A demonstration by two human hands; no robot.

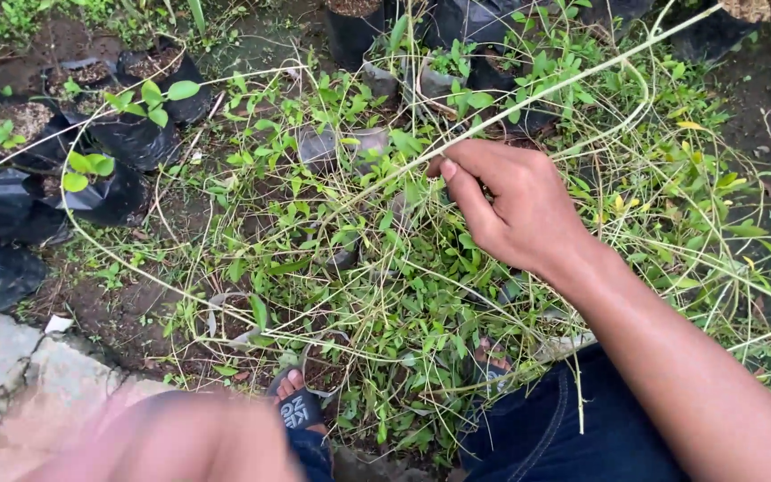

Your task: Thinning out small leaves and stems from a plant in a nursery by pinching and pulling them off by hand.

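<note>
One long pale vine stem pinched by right hand, lifted clear of weeds below the grip; left hand blurred, grip perhaps closed, impossible to tell.

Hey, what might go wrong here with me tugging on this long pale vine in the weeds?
The right hand pinches a long pale vine that runs through tangled weeds and over the black seedling bags; a hard pull might tip a bag or tear seedlings. The vine could also snap. The left hand is blurred at the bottom edge, so its grip cannot be judged.
</note>
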